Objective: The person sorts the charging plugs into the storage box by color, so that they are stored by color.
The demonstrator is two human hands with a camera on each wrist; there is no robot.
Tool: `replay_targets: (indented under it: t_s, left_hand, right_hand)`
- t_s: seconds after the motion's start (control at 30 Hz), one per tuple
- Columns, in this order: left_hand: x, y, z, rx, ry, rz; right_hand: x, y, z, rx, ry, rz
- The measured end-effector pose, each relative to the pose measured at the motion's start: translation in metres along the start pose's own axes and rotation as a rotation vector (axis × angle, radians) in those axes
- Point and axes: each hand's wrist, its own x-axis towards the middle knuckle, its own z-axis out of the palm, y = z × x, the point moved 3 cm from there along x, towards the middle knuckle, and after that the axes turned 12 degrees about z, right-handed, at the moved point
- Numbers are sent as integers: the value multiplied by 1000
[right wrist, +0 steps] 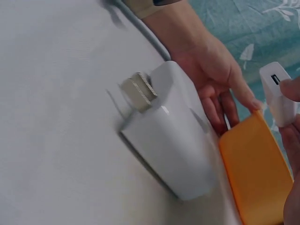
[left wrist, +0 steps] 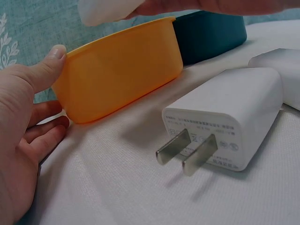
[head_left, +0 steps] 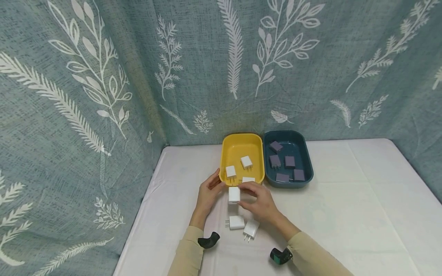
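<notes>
My right hand (head_left: 260,201) pinches a white charger plug (head_left: 234,195) between thumb and fingers, just in front of the yellow tray (head_left: 223,143). The right wrist view shows the USB port on the held charger plug (right wrist: 276,89). At the tray's near left corner, my left hand (head_left: 207,193) holds the wall; the left wrist view has the thumb at the rim and the other fingers low against the side. On the tablecloth between my forearms lie two more white charger plugs, one (head_left: 236,222) with prongs leftward and another (head_left: 251,229) with prongs toward me.
Inside the yellow tray are several white charger plugs, such as one (head_left: 246,162) at its right. A dark blue tray (head_left: 309,163) with several purple charger plugs, one (head_left: 289,161) near its middle, stands right beside it. Behind both hangs a patterned teal curtain (head_left: 200,69).
</notes>
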Motion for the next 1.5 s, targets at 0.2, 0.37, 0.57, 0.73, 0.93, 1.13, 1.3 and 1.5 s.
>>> replay_targets:
  t_s: [0.2,0.37,0.57,0.73,0.93,1.13,1.3,1.5]
  left_hand:
    - [1,-1,0,-4,-4,12]
    - [0,-1,0,11,-3,6]
    - [0,-1,0,16,-2,-2]
    - [0,1,1,18,-3,-12]
    - [0,1,0,18,-4,-16]
    - [0,1,0,13,-4,-22]
    - [-1,1,-1,11,-3,-25]
    - [-1,2,0,19,-8,-21]
  right_hand:
    - [6,-2,-10,39,47,-46]
    - [10,1,-15,64,92,-38]
    - [16,3,-22,96,128,78]
    - [22,1,-27,127,153,154]
    - [21,-16,-34,145,168,148]
    - [29,0,-37,99,203,153]
    - [34,4,-42,37,234,181]
    - [37,5,-49,30,278,191]
